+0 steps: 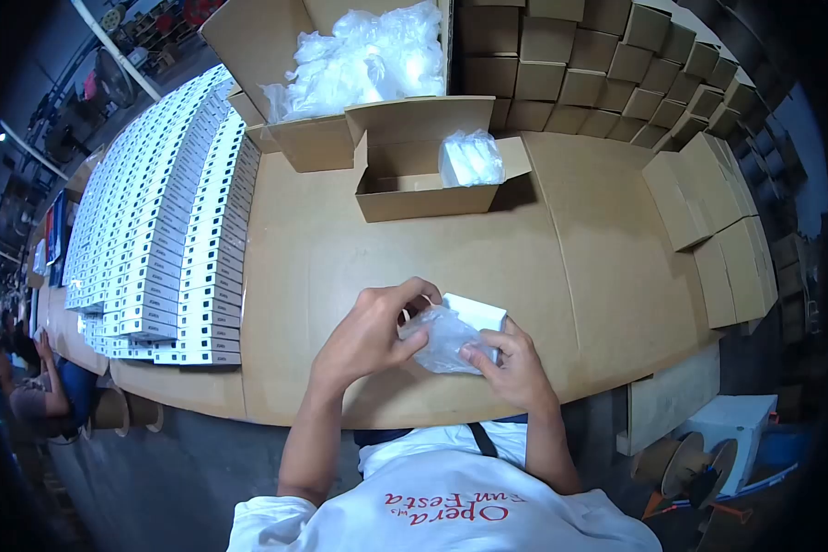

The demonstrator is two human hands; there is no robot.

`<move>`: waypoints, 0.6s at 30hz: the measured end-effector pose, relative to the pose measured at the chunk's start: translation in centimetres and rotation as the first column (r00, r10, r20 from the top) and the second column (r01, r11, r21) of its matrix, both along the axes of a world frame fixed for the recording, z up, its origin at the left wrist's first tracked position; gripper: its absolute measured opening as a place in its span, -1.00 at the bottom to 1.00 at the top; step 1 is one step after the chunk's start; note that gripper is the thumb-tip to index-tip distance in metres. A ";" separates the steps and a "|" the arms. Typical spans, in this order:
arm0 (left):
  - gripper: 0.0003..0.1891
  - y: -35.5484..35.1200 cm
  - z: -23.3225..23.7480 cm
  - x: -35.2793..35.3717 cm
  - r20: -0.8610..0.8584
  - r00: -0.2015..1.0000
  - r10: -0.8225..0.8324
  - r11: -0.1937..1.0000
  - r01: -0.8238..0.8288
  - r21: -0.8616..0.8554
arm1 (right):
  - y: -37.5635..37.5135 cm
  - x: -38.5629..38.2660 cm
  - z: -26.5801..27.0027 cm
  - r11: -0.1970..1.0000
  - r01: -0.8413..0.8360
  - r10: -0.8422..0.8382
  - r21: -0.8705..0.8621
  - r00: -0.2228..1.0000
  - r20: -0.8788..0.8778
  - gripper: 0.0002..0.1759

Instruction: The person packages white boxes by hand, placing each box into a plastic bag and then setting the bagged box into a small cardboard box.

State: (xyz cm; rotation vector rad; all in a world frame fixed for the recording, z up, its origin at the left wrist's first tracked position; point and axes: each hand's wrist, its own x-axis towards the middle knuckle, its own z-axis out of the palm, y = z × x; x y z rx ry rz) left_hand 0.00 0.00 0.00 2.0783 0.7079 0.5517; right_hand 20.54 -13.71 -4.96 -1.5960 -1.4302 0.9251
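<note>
Low over the table's near side, a small white box [476,311] sits partly inside a clear plastic bag [443,342]. My left hand [377,327] is at the bag's left side, with thumb and curled fingers pinching its film. On the other side my right hand [517,364] grips the box through the bag, thumb on top. Farther back, an open cardboard carton [423,204] holds several bagged white boxes [471,159] at its right end. Behind it, a larger carton [317,145] is heaped with clear plastic bags [368,60].
Tall stacks of white boxes [156,221] line the left of the cardboard-covered table [340,258]. Closed brown cartons [727,267] stand along the right edge, and more brown cartons [580,69] are piled behind. Another person [46,382] sits at far left.
</note>
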 end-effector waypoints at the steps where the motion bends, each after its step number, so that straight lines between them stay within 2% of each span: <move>1: -0.72 -0.1 -0.1 0.2 0.003 1.000 0.008 1.000 -0.008 0.007 | 0.0 0.0 0.5 1.000 -0.015 0.015 -0.004 0.999 0.045 -0.77; 2: -0.76 0.0 -0.1 0.3 0.006 1.000 0.014 1.000 -0.014 0.015 | 0.0 0.0 0.7 1.000 -0.028 0.029 -0.007 0.995 0.090 -0.77; 5: -0.82 0.6 0.3 0.2 -0.003 1.000 0.009 1.000 -0.009 -0.012 | 0.3 -0.5 0.0 0.999 -0.053 0.053 0.009 0.996 0.065 -0.75; 9: -0.85 1.0 -0.8 -0.4 0.086 0.992 0.094 0.980 -0.077 -0.186 | 0.3 0.1 -0.5 0.999 0.010 -0.010 0.030 1.000 0.017 -0.74; 10: -0.85 1.2 -1.2 -0.6 0.147 0.980 0.135 0.968 -0.099 -0.230 | 0.1 0.2 -1.5 0.998 0.049 -0.048 0.032 0.999 -0.017 -0.73; 13: -0.85 1.8 -1.7 -0.8 0.278 0.875 0.397 0.908 -0.330 -0.260 | 0.0 0.2 -2.2 0.994 0.104 -0.100 0.026 0.987 -0.126 -0.73; 14: -0.87 1.7 -1.4 -0.8 0.273 0.847 0.455 0.889 -0.452 -0.078 | 0.0 0.2 -2.5 0.993 0.111 -0.104 0.037 0.984 -0.143 -0.73; 15: -0.81 1.6 -0.9 -1.0 0.275 0.840 0.468 0.866 -0.498 0.044 | 0.1 0.1 -2.7 0.992 0.117 -0.109 0.046 0.981 -0.158 -0.73; 17: -0.73 0.4 1.6 -0.9 0.263 0.912 0.316 0.876 -0.387 0.287 | 0.4 -0.3 -2.2 0.988 0.154 -0.150 0.019 0.976 -0.155 -0.73; 18: -0.72 -0.5 2.3 -0.4 0.264 0.935 0.236 0.905 -0.310 0.292 | 0.4 -0.5 -2.1 0.985 0.170 -0.168 0.004 0.974 -0.155 -0.73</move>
